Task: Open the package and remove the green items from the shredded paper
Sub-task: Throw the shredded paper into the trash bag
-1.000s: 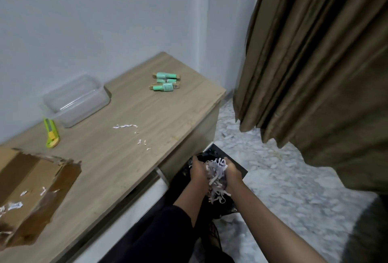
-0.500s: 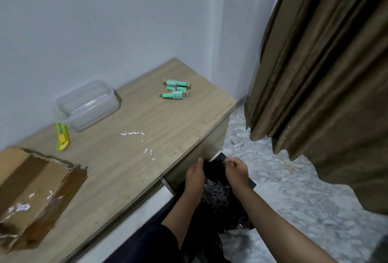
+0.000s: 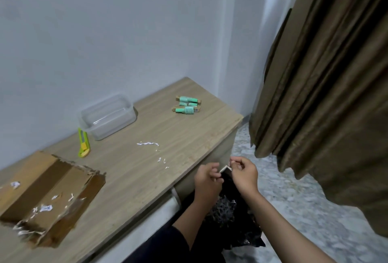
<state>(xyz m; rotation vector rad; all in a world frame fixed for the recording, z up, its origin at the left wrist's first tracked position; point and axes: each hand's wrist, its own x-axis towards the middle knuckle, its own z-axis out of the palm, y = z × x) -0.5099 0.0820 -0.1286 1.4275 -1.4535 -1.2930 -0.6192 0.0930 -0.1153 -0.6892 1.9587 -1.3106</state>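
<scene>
Several green items [image 3: 187,106] lie in a small pile at the far right end of the wooden desk [image 3: 130,170]. The torn cardboard package [image 3: 48,191] lies open at the desk's near left, with a few white paper shreds on it. My left hand [image 3: 206,178] and my right hand [image 3: 244,173] hover close together past the desk's right edge, above a black bag [image 3: 235,233] holding shredded paper [image 3: 224,210]. Both hands have their fingers curled in, and I see nothing held in them.
A clear plastic container [image 3: 108,115] stands by the wall, with a yellow-green utility knife [image 3: 84,143] beside it. Loose paper shreds [image 3: 148,143] dot the middle of the desk. A brown curtain [image 3: 325,94] hangs at the right over a marbled floor [image 3: 304,210].
A second ago both hands held a clump of shredded paper over the bag. The paper has dropped into the bag, and the hands have risen empty beside the desk's edge.
</scene>
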